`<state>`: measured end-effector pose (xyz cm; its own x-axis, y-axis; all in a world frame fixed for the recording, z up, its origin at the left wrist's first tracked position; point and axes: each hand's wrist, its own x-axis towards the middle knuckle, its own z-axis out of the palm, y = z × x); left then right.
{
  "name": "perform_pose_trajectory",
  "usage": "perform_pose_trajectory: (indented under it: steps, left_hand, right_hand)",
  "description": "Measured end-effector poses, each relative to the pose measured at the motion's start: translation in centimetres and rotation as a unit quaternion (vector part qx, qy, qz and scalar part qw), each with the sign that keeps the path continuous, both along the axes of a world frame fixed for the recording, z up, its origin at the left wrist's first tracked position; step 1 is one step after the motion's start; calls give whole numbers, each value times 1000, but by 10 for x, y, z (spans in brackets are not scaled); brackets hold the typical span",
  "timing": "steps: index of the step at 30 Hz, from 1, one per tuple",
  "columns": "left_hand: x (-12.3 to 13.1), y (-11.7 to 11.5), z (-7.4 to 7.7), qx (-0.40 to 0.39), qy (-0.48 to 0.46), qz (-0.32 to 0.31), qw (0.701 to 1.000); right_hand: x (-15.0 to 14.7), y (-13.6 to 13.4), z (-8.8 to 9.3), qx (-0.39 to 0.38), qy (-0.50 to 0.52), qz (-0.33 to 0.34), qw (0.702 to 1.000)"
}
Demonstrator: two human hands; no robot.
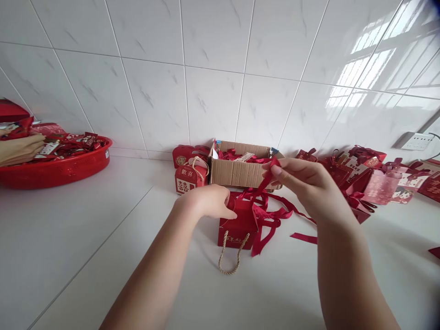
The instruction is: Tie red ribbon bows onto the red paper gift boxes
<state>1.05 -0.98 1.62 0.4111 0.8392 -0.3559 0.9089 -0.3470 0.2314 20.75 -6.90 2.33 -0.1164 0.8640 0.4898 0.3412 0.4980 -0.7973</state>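
A red gift box [240, 224] with gold lettering and a beige rope handle [229, 271] hanging down its front stands on the counter before me. My left hand [212, 201] is closed on the box's upper left edge, thumb on top, with some fingers hidden. Between the thumb and fingers of my right hand [299, 178], a red ribbon [265, 181] is pinched and lifted above the box. More red satin ribbon [271, 214] lies in loops against the box's right side and behind it.
Behind stands a cardboard carton [240, 174] of red ribbons, with small red gift boxes [187, 176] to its left. Several decorated gift bags [381, 185] line the right. Another person's hand [24, 149] is over a red plastic basket [75, 162] at left. A socket [414, 141] is on the wall.
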Motion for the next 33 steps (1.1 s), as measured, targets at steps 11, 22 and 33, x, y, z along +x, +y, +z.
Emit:
perform_pose_trajectory:
  steps: [11, 22, 33]
  left_hand:
    - [-13, 7, -3, -2, -24, -1, 1000]
    - [-23, 13, -1, -18, -44, -6, 999]
    - [-24, 10, 2, -13, -32, -5, 999]
  right_hand:
    - [27, -31, 11, 186, 219, -97, 953]
    - [6, -4, 6, 12, 185, 2, 983]
    - [-28, 48, -47, -165, -131, 96, 973]
